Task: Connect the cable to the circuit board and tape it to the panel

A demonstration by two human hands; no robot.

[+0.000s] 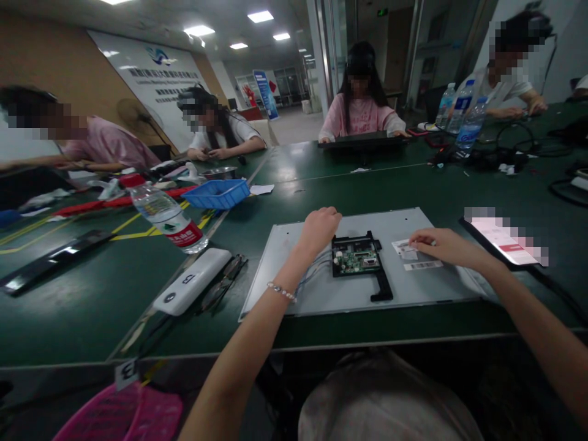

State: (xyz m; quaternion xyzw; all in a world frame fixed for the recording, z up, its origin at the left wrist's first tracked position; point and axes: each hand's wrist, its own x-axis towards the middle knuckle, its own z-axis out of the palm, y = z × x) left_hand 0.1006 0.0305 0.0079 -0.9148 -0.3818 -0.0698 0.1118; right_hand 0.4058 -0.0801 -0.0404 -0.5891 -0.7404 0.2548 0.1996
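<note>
A flat grey-white display panel (294, 257) lies on the green table in front of me. On it sits a green circuit board (361, 260) in a black plastic frame (382, 286), with thin cables running off to the left. My left hand (323, 225) is curled over the panel, just beyond the frame's upper left corner; its fingertips are hidden. My right hand (429, 240) is pinched closed over the panel's right part, beside a white label (404, 248). Whatever lies between those fingers is too small to tell. A barcode sticker (422, 265) is just below it.
Left of the panel are glasses (223, 285), a white power bank (195, 282), a tilted water bottle (168, 217) and a blue basket (218, 194). A lit phone (505, 240) lies right. Several people sit around the table. A pink basket (124, 413) is below the edge.
</note>
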